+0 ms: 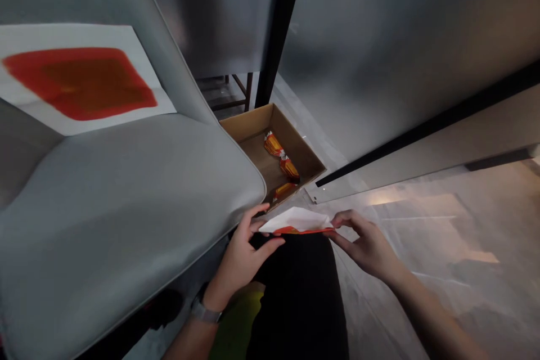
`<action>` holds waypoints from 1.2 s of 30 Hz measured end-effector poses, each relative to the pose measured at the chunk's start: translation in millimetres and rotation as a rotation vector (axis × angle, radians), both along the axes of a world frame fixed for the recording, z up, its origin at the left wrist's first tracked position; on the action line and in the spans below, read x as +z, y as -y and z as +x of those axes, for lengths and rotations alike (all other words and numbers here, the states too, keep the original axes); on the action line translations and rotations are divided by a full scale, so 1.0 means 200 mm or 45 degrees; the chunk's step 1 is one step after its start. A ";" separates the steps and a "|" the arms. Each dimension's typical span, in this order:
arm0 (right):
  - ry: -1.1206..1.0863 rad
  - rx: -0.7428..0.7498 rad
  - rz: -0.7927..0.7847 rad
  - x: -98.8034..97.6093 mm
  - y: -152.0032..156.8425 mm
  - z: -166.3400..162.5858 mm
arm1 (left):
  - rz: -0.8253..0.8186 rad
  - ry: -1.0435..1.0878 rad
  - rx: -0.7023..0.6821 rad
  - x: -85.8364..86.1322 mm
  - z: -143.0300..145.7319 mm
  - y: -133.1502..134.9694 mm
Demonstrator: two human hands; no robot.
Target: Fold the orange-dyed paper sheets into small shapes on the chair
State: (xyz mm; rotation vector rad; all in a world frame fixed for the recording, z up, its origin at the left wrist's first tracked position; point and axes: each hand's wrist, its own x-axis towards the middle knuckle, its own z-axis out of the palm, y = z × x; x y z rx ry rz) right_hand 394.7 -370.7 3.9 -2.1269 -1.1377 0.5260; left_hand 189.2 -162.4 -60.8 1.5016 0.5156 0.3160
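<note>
In front of my knee is a folded piece of paper (298,220), white on its upper face with a red strip along its near edge. My right hand (363,241) pinches its right end between thumb and fingers. My left hand (248,250) is around the left end, some fingers behind the paper and the thumb stretched out below it. Just beyond the paper, an open cardboard box (301,149) holds several red-and-yellow pieces (289,169) with white ends. Their exact kind is hard to make out.
A grey padded chair (139,180) fills the left side. On it leans a white sheet (158,104) with a blurred red-and-brown patch. Frosted panels (358,56) with black frames rise behind the box. Pale flooring (442,247) extends on the right.
</note>
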 end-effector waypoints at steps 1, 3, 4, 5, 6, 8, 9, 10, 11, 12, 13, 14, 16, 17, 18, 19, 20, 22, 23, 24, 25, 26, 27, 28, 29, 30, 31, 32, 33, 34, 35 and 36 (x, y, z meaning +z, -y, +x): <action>0.002 -0.045 0.015 0.00 0.00 -0.01 | -0.021 -0.003 -0.029 0.02 0.00 -0.01; -0.041 -0.017 0.004 0.02 -0.02 -0.03 | -0.006 -0.010 -0.074 0.06 0.00 -0.02; -0.098 0.045 -0.032 0.05 -0.03 -0.04 | 0.013 -0.019 -0.067 0.07 0.01 -0.03; -0.173 0.115 -0.077 0.07 -0.05 -0.04 | 0.031 -0.031 -0.042 0.08 0.01 -0.03; -0.262 0.179 -0.119 0.09 -0.07 -0.03 | 0.044 -0.046 -0.009 0.09 0.02 -0.03; -0.471 0.243 -0.174 0.13 -0.10 -0.02 | 0.044 -0.071 0.031 0.10 0.03 -0.02; -0.568 0.229 -0.182 0.14 -0.12 -0.01 | 0.025 -0.074 0.022 0.10 0.03 -0.02; -0.639 0.186 -0.179 0.14 -0.13 -0.01 | -0.016 -0.072 -0.007 0.10 0.04 -0.01; -0.680 0.130 -0.175 0.14 -0.13 0.00 | -0.078 -0.074 -0.053 0.10 0.04 0.00; -0.693 0.081 -0.174 0.13 -0.14 0.00 | -0.152 -0.083 -0.102 0.09 0.05 0.00; -0.691 0.047 -0.179 0.12 -0.14 0.01 | -0.221 -0.100 -0.151 0.09 0.05 0.01; -0.690 0.038 -0.197 0.11 -0.14 0.02 | -0.268 -0.119 -0.190 0.08 0.05 0.02; -0.710 0.077 -0.275 0.11 -0.15 0.04 | -0.276 -0.154 -0.229 0.09 0.05 0.02; -0.712 0.109 -0.328 0.12 -0.16 0.05 | -0.239 -0.162 -0.219 0.11 0.06 0.02; -0.691 0.143 -0.383 0.14 -0.18 0.08 | -0.189 -0.163 -0.192 0.13 0.08 0.01; -0.640 0.178 -0.434 0.16 -0.20 0.11 | -0.131 -0.156 -0.153 0.16 0.10 0.00; -0.556 0.206 -0.469 0.19 -0.24 0.14 | -0.063 -0.144 -0.111 0.19 0.14 -0.01; -0.323 0.222 -0.479 0.24 -0.32 0.24 | 0.105 -0.102 -0.033 0.23 0.25 -0.04; -0.192 0.194 -0.449 0.27 -0.38 0.29 | 0.201 -0.080 -0.025 0.24 0.31 -0.06; -0.063 0.162 -0.427 0.29 -0.43 0.35 | 0.282 -0.071 -0.002 0.24 0.39 -0.08; 0.062 0.156 -0.429 0.29 -0.49 0.41 | 0.354 -0.074 0.011 0.23 0.46 -0.10; 0.160 0.161 -0.457 0.29 -0.54 0.48 | 0.436 -0.102 0.024 0.21 0.53 -0.12; 0.213 0.185 -0.494 0.26 -0.59 0.54 | 0.537 -0.144 0.046 0.19 0.60 -0.14; 0.223 0.224 -0.533 0.23 -0.64 0.61 | 0.631 -0.186 0.052 0.18 0.65 -0.16; 0.197 0.269 -0.563 0.17 -0.69 0.67 | 0.706 -0.222 0.050 0.17 0.68 -0.19; 0.163 0.297 -0.588 0.10 -0.73 0.74 | 0.763 -0.240 0.041 0.17 0.71 -0.23; 0.153 0.316 -0.620 0.03 -0.77 0.79 | 0.797 -0.235 0.028 0.19 0.72 -0.28; 0.179 0.327 -0.667 -0.06 -0.82 0.83 | 0.828 -0.195 0.009 0.21 0.72 -0.34; 0.214 0.353 -0.744 -0.15 -0.86 0.87 | 0.862 -0.137 0.028 0.24 0.71 -0.40; 0.251 0.386 -0.830 -0.24 -0.90 0.89 | 0.881 -0.079 0.030 0.26 0.71 -0.48; 0.278 0.423 -0.911 -0.33 -0.94 0.89 | 0.873 -0.023 0.034 0.28 0.70 -0.56; 0.285 0.450 -0.969 -0.41 -0.98 0.89 | 0.850 0.030 0.076 0.28 0.69 -0.63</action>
